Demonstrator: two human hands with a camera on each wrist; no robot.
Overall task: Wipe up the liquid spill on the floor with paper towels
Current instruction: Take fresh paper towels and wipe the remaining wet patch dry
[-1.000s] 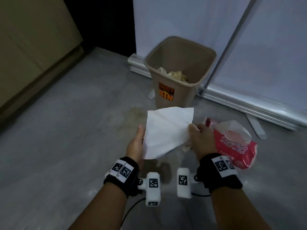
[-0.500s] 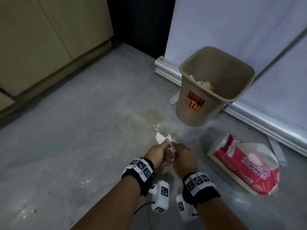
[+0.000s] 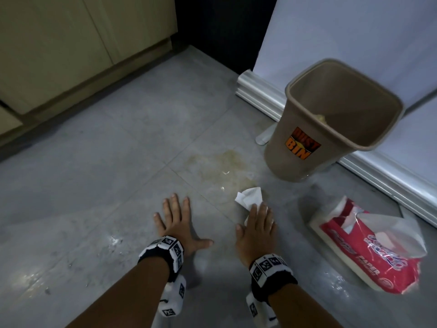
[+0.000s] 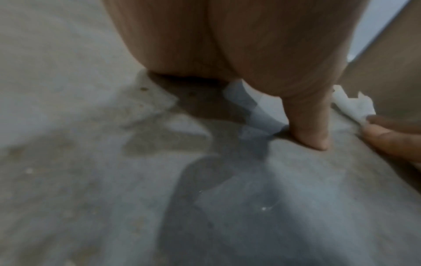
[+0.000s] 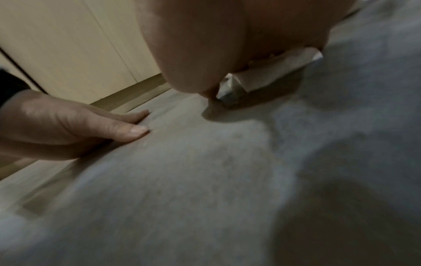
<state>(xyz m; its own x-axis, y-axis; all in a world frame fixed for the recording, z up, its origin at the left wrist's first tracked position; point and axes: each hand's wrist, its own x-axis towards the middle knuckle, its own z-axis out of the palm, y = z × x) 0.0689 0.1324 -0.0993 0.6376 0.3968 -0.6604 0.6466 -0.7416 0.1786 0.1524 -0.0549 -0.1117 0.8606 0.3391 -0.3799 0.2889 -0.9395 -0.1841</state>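
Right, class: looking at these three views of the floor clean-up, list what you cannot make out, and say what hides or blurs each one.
1. Most of the paper towel: head view, covered by the right hand.
2. What lies in the bin: head view, its near wall hides all but a pale scrap.
3. The print on the towel pack: head view, partly covered by loose wrap.
4. The spill: both wrist views, blurred.
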